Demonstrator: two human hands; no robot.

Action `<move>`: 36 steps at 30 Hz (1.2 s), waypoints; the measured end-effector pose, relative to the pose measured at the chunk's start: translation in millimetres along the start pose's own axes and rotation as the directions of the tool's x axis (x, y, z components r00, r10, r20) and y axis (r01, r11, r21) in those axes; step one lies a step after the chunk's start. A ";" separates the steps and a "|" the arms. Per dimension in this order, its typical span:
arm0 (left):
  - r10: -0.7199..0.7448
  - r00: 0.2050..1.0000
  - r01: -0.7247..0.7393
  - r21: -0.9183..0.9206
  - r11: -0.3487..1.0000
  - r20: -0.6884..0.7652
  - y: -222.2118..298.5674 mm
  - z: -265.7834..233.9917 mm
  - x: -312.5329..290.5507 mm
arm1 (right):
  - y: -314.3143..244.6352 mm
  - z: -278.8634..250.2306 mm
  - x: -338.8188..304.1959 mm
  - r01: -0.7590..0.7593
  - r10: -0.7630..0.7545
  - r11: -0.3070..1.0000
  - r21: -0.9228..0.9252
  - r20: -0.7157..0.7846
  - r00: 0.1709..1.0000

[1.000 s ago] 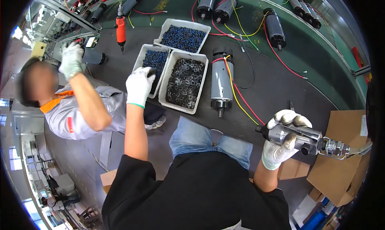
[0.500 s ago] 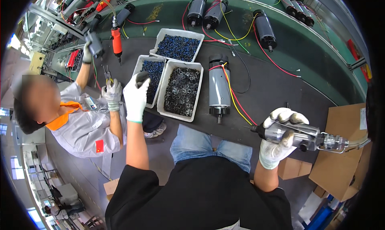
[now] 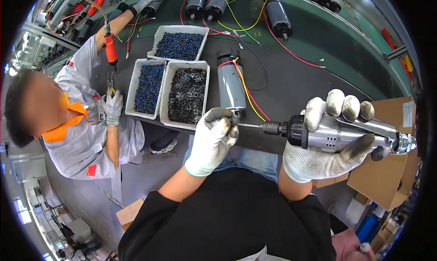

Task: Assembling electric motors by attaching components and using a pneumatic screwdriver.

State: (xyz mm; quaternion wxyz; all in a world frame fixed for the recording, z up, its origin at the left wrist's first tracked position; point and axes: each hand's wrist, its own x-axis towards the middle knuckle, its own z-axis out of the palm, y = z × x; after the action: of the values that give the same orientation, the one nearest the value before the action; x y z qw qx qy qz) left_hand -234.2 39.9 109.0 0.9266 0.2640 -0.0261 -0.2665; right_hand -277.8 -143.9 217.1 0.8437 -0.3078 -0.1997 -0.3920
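Observation:
My gloved left hand (image 3: 210, 142) is closed in a pinch on a small blue-tipped screw (image 3: 231, 120), mostly covered by the fingertips. The thin bit of a silver air screwdriver (image 3: 328, 134) meets it there. My right hand (image 3: 312, 163) wraps round the screwdriver's body, holding it level with the bit pointing left. Just beyond my left hand a grey motor (image 3: 231, 85) with red and yellow wires lies on the dark table. Left of it are a white bin of dark washers (image 3: 207, 94) and two white bins of blue-black screws (image 3: 128, 108) (image 3: 157, 35).
At the left, a co-worker (image 3: 77, 120) holds pliers (image 3: 110, 82) in one gloved hand and reaches a far motor with the other. A red screwdriver (image 3: 109, 49) hangs nearby. More motors (image 3: 277, 18) stand on the green belt (image 3: 255, 15). Cardboard boxes (image 3: 380, 170) are at the right.
My left hand has come from over the bins to the screwdriver's bit. The screwdriver has been raised nearer to me. The co-worker's far hand has let go of one motor and reached across to another.

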 end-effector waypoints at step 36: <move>0.088 0.994 0.065 0.998 -0.015 -0.064 -26.0 -24.8 -17.3 | 40.2 -43.2 -35.5 -0.014 0.035 0.923 -0.385 0.046 0.998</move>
State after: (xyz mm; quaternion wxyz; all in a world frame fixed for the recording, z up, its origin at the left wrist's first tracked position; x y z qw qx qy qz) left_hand -256.8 41.8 76.3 0.4638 0.8589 -0.1604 -0.1462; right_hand -263.9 -133.7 150.4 0.7662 -0.4799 -0.1371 -0.4049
